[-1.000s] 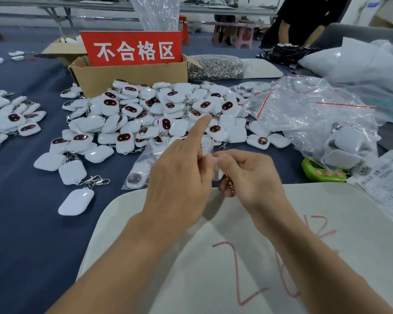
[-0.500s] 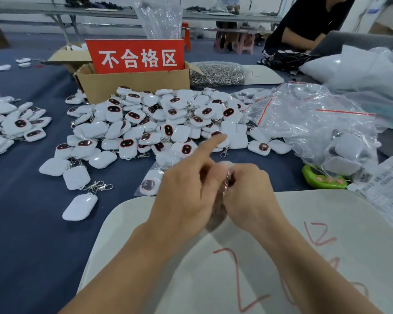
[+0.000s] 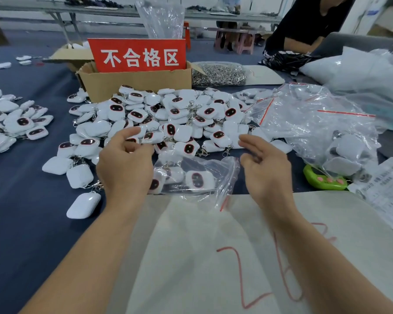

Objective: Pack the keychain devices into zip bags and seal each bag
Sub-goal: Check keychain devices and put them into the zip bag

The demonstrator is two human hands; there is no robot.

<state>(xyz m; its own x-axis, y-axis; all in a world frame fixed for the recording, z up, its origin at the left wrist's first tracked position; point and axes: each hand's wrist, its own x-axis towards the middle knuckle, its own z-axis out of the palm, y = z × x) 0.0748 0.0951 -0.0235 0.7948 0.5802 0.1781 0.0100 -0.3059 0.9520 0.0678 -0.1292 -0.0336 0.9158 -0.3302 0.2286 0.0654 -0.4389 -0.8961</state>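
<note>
I see my left grip [image 3: 125, 166] and right grip [image 3: 267, 171] both released, fingers loose, flanking the filled zip bag [image 3: 213, 169] on the bench [image 3: 27, 223]

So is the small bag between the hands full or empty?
Not empty: two white keychain devices show through the clear bag.

Legible markings
Red sign [image 3: 136, 55] in cardboard box [image 3: 134, 83], upper centre: 不合格区; red handwriting [image 3: 238, 277] on white sheet [image 3: 191, 257], lower right: unclear

Two bare arms: L forearm [image 3: 95, 245] and R forearm [image 3: 315, 257] uncovered to the near frame edge. L hand [image 3: 125, 168] and R hand [image 3: 266, 171] bare too; fingers look slim, tho blurry.
</note>
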